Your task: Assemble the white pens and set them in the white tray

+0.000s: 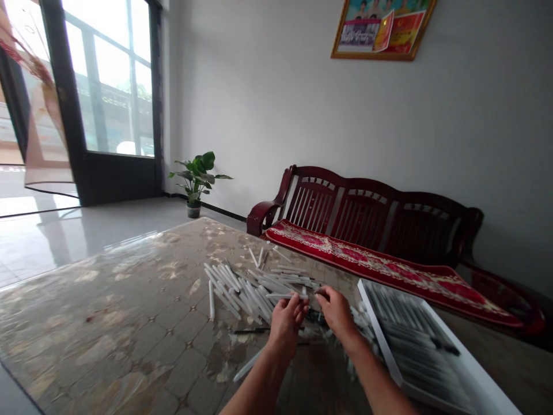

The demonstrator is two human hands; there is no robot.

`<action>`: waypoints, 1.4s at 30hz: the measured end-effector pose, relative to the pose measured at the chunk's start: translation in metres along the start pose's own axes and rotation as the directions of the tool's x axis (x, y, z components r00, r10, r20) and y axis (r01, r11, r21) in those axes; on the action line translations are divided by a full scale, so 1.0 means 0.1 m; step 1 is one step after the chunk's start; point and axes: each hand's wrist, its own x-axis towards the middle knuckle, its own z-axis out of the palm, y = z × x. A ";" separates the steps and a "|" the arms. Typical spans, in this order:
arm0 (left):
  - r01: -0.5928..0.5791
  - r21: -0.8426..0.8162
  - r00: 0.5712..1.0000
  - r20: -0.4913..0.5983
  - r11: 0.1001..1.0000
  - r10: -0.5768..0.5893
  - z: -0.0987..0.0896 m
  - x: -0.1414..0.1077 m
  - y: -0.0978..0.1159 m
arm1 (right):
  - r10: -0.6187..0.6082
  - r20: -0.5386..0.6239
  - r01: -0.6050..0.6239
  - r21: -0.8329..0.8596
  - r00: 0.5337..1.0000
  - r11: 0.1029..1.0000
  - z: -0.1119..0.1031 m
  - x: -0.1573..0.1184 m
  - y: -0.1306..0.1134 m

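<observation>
My left hand [286,323] is closed around a slim white pen barrel [276,296] that points left. Just right of it, my right hand [337,314] makes a pinch near the barrel's right end; a small dark bit shows at its fingertips, too blurred to name. Beyond and left of my hands lies a loose heap of white pen barrels [235,288]. One dark thin stick [250,331] rests on the table beside my left wrist. Small pale and dark parts, partly hidden by my right hand and forearm, lie scattered beneath and around it.
A white tray [391,360] with rows of dark, pen-like sticks stands to the right on the patterned table [147,323]. Behind the table is a dark red wooden bench [363,213] with a red runner [345,251]. A potted plant [196,176] stands near the glass door [118,86].
</observation>
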 end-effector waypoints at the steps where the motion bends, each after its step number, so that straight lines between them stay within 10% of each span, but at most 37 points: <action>1: 0.007 0.002 1.000 0.002 1.000 -0.007 0.01 -0.01 -0.01 | 0.051 -0.032 -0.042 0.225 0.998 0.973 0.00 -0.07 0.00; 4: 0.029 0.013 0.999 0.019 1.000 -0.029 0.04 -0.06 -0.03 | 0.199 -0.037 -0.115 0.704 0.979 0.701 0.01 -0.28 -0.06; 9: 0.056 0.039 0.997 0.051 0.998 -0.058 0.04 -0.10 -0.07 | 0.278 -0.026 -0.129 0.842 0.960 0.524 0.01 -0.44 -0.16; 31: 0.023 0.165 0.994 0.102 0.986 -0.040 0.00 -0.13 -0.18 | 0.282 -0.181 -0.030 0.792 0.942 0.609 0.15 -0.54 -0.04; 42: -0.105 0.288 0.979 0.199 0.952 0.047 -0.07 -0.12 -0.26 | 0.009 -0.317 0.059 0.202 0.948 0.978 0.10 -0.63 0.04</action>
